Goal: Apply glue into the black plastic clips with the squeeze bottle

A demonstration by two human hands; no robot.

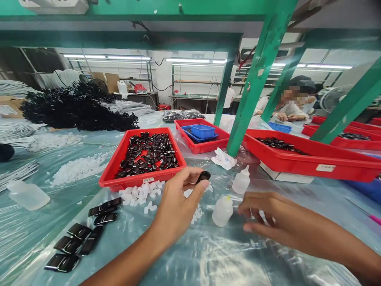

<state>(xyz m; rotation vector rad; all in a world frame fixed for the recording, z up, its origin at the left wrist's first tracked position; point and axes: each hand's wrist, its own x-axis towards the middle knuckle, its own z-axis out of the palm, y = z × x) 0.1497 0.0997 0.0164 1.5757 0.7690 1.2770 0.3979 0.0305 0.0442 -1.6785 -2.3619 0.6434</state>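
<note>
Holding glossy blk plastic pc (204, 176) in L hand (181, 202), near red tray (127, 182).
Pc is small, w/ rounded end and light reflections; thumb & fingertips grip it. R hand (274, 216), fingers loosely curled, thumb apart, is beside translucent squeeze bottle (222, 212).

Workshop, small-factory assembly type. Plastic-covered tabletop (178, 264) under a green metal frame (256, 81). Red tray (123, 182) full of small black parts (149, 153), more red trays to the right. Heap of white bits (77, 169), squeeze bottle (222, 212), white cables (12, 89) piled at left. Strip lights (127, 57) and shelving (196, 82) at the back, big fan (335, 99), co-worker (294, 109) doing handwork beyond the frame.
</note>
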